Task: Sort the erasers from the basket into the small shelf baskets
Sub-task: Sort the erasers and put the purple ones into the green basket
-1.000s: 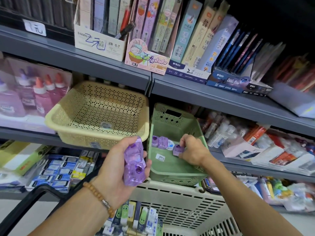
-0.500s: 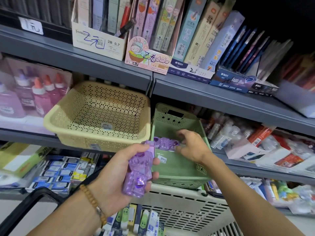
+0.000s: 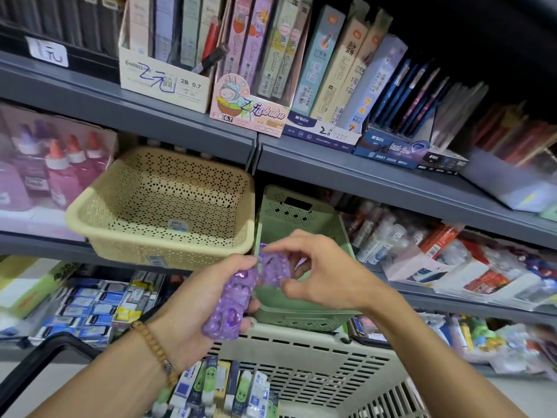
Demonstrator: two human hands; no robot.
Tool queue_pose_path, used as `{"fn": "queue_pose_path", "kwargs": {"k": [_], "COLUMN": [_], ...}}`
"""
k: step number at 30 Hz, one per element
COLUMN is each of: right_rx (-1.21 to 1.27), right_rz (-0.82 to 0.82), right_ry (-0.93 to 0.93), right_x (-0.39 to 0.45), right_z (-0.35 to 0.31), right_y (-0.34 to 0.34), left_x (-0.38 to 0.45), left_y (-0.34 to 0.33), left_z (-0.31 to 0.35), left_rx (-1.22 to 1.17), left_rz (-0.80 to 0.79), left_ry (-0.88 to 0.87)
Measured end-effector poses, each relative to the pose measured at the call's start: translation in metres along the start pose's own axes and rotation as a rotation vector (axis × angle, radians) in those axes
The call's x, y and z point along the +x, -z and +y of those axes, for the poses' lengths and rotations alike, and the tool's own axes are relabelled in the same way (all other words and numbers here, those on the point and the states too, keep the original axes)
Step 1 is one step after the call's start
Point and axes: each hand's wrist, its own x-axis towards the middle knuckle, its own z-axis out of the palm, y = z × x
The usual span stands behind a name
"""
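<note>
My left hand [image 3: 196,306] grips a stack of purple erasers [image 3: 229,309] in front of the small green shelf basket [image 3: 304,315]. My right hand [image 3: 325,276] pinches one purple eraser [image 3: 272,268] at the top of that stack, just above the green basket's near left corner. Any erasers inside the green basket are hidden behind my hands. A beige perforated shelf basket [image 3: 126,236] stands to the left with only a small sticker on its floor. Below, the big beige shopping basket [image 3: 316,354] holds several packaged erasers [image 3: 223,387] at its left side.
Grey metal shelves [image 3: 346,170] run above and below the small baskets. Boxes of pencil leads and pens fill the upper shelf. Glue bottles [image 3: 57,170] stand left of the beige basket, correction supplies [image 3: 437,257] to the right. The shopping basket's black handle [image 3: 36,363] juts out lower left.
My right hand has left the green basket's inside and come back to the stack in my left hand, taking hold of its top purple eraser. The left hand tilted the stack toward it.
</note>
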Motion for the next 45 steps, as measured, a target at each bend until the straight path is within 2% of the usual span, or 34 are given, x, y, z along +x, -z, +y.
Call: {"fn": "queue_pose_path", "kwargs": {"k": [4, 6, 11, 18, 22, 24, 26, 28, 30, 37, 40, 42, 45], "right_rx": [-0.109, -0.212, -0.454, -0.644, -0.721, -0.639, -0.175, 0.348, 0.510, 0.379, 0.367, 0.266, -0.016], "right_rz": [0.115, 0.120, 0.015, -0.065, -0.082, 0.089, 0.219, 0.085, -0.040, -0.206, -0.059, 0.068, 0.030], "right_ry": [-0.272, -0.371, -0.432, -0.559, -0.522, -0.379, -0.224, -0.079, 0.018, 0.030, -0.006, -0.148, -0.338], "right_x": [0.004, 0.009, 0.029, 0.052, 0.048, 0.042, 0.032, 0.017, 0.004, -0.001, 0.004, 0.012, 0.024], "right_z": [0.039, 0.059, 0.091, 0.106, 0.094, 0.073, 0.042, 0.006, -0.019, -0.027, -0.005, 0.018, 0.045], "right_y": [0.019, 0.019, 0.006, -0.015, -0.013, -0.009, -0.007, -0.008, -0.009, -0.006, -0.001, 0.000, -0.014], "left_x": [0.001, 0.001, 0.004, 0.003, 0.004, 0.004, 0.004, 0.004, 0.004, 0.002, 0.005, 0.005, 0.003], "left_y": [-0.001, 0.000, 0.003, 0.003, 0.003, 0.003, 0.003, 0.001, 0.002, 0.001, 0.002, 0.006, 0.009], "left_z": [-0.001, -0.001, 0.000, 0.001, 0.001, 0.001, 0.002, 0.002, 0.002, 0.003, 0.000, 0.001, 0.004], "left_rx": [-0.036, -0.053, -0.024, -0.050, -0.069, -0.066, -0.044, 0.000, 0.041, 0.156, 0.092, 0.031, -0.021], "left_rz": [0.053, 0.058, 0.075, 0.044, 0.050, 0.051, 0.041, 0.022, 0.003, -0.030, 0.051, 0.127, 0.159], "left_ry": [0.010, 0.021, 0.003, -0.007, 0.000, -0.001, -0.008, -0.011, -0.007, 0.062, 0.078, 0.056, 0.019]}}
